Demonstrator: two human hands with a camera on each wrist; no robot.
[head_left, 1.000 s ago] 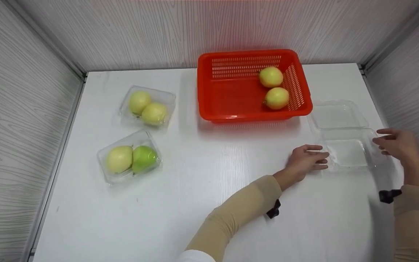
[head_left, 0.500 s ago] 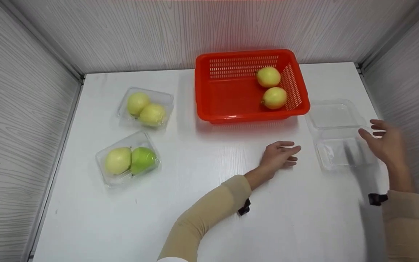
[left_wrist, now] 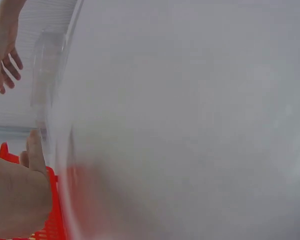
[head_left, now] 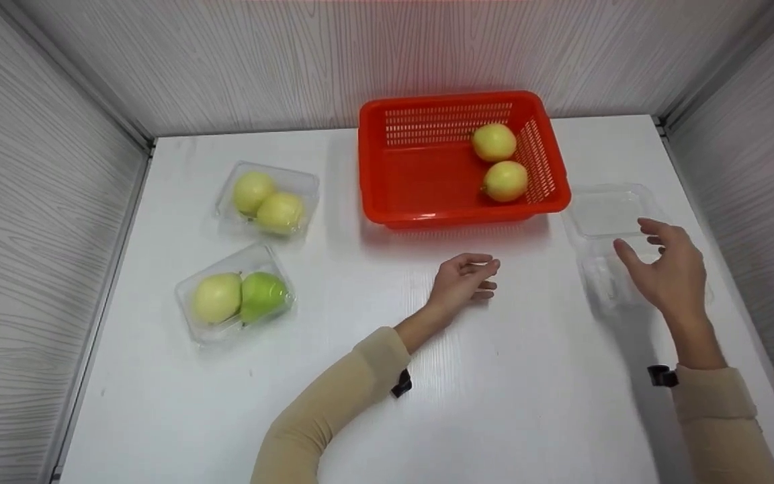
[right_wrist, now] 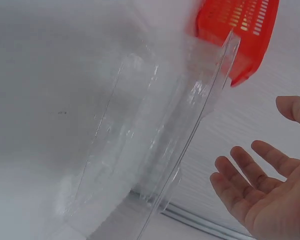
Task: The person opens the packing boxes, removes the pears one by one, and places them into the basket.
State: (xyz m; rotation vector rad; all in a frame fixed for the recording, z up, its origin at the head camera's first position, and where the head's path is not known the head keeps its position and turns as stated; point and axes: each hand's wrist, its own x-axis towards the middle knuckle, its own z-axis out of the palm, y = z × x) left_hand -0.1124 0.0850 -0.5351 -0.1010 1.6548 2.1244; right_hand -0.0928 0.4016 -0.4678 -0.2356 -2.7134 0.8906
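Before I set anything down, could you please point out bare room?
Bare table lies between the fruit boxes and left sleeve, and between that and the right sleeve; crowded where the right hand hangs over the open box.

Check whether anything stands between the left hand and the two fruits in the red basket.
Yes: the near wall of the red basket stands between the left hand and the two fruits. Nothing visible covers the basket's open top.

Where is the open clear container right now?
In the head view, the open clear container lies on the right side of the white table, to the lower right of the red basket, partly hidden by the right hand.
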